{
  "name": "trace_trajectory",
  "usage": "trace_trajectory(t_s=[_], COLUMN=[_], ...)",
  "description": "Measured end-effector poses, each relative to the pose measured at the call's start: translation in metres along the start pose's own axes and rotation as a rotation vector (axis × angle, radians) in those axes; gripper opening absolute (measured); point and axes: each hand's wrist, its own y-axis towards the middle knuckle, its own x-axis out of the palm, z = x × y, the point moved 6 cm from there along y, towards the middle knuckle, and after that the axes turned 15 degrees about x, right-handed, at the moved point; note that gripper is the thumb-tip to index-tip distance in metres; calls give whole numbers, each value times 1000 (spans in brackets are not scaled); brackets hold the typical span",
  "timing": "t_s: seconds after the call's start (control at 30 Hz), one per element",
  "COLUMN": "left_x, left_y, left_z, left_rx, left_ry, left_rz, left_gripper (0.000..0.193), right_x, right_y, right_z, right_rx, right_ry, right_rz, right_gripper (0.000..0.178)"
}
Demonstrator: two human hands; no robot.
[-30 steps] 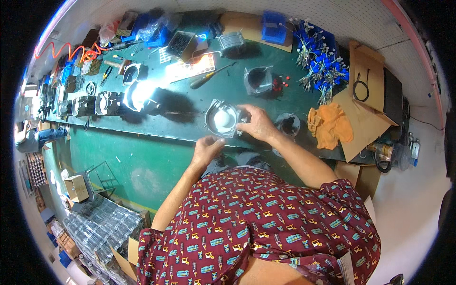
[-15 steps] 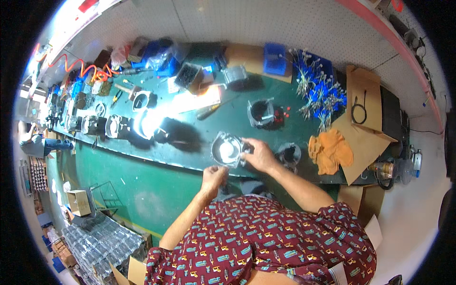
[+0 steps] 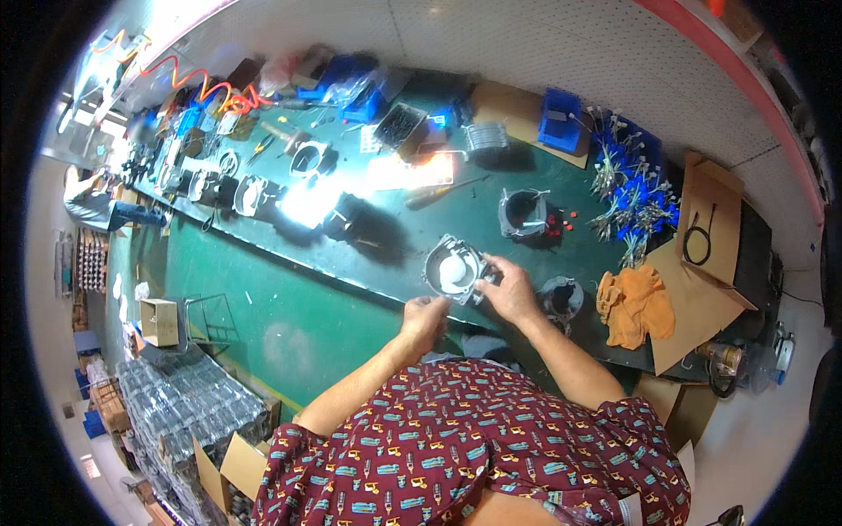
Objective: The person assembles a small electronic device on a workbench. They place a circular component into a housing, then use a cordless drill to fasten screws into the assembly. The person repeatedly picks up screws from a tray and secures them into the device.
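Note:
A round grey metal housing point(image 3: 436, 259) with a pale disc inside rests at the bench's near edge in front of me. My right hand point(image 3: 511, 289) grips its right side, thumb and fingers closed on the rim. Just below the housing, my left hand point(image 3: 424, 319) is closed with its fingertips pinched together. Whatever those fingertips may hold is too small to make out. To the right of my right hand stands another dark round housing point(image 3: 561, 298). Farther back is a similar housing point(image 3: 524, 214), with small red parts point(image 3: 561, 221) beside it.
Orange gloves point(image 3: 635, 305) and an open cardboard box point(image 3: 710, 210) lie at the right. Blue-ended wires point(image 3: 633, 197) are heaped behind. A screwdriver point(image 3: 438, 193) and a box of dark parts point(image 3: 401, 130) sit farther back. More housings point(image 3: 254, 196) line the bench leftward, near a bright lamp glare.
My view has turned, so the bench appears shifted right and tilted. My right hand keeps its grip on the housing; my left hand stays closed near its lower edge.

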Motion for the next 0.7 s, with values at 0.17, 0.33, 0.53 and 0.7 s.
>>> trace_trajectory(t_s=[0.17, 0.33, 0.53, 0.7], left_x=[-33, -86, -96, -111], left_y=[14, 67, 119, 133], left_z=[-2, 23, 35, -10], left_rx=[274, 821, 765, 710], left_ry=[239, 1240, 1181, 1137], left_rz=[-165, -71, -105, -224], left_gripper=[19, 27, 30, 22], right_x=[3, -3, -1, 0], right_y=[-3, -5, -10, -8], right_z=[0, -2, -11, 17], right_rx=[58, 66, 31, 95], right_ry=[-18, -46, -28, 135], right_rz=[-48, -30, 25, 20], right_gripper=[56, 58, 58, 56])
